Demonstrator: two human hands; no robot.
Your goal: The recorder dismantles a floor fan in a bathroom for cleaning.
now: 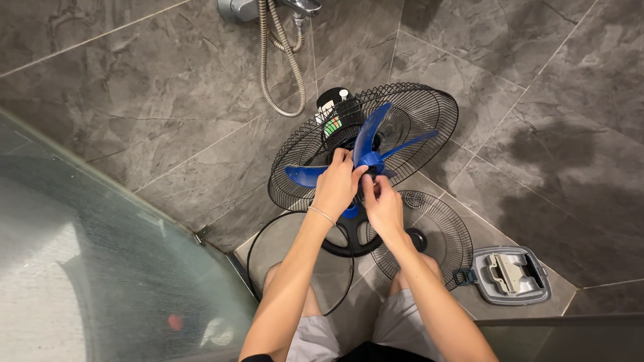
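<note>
Two hands meet at the middle of the blue fan blade [367,153]. The left hand [337,184] and right hand [382,204] both pinch its hub, inside the black wire guard [429,110] on the tiled floor [168,121].

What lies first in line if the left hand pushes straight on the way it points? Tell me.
The left hand already touches the blue plastic fan blade at its hub; straight on, it probably meets the black wire rear guard, though depth is unclear.

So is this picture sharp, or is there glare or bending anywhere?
Head view: the hands, left and right, and the blue fan blade are sharp; the glass panel at left is hazy with pale reflections; the tile lines bow, a wide-lens effect; the floor at right has a dark patch, wet or shadow, hard to tell.
</note>
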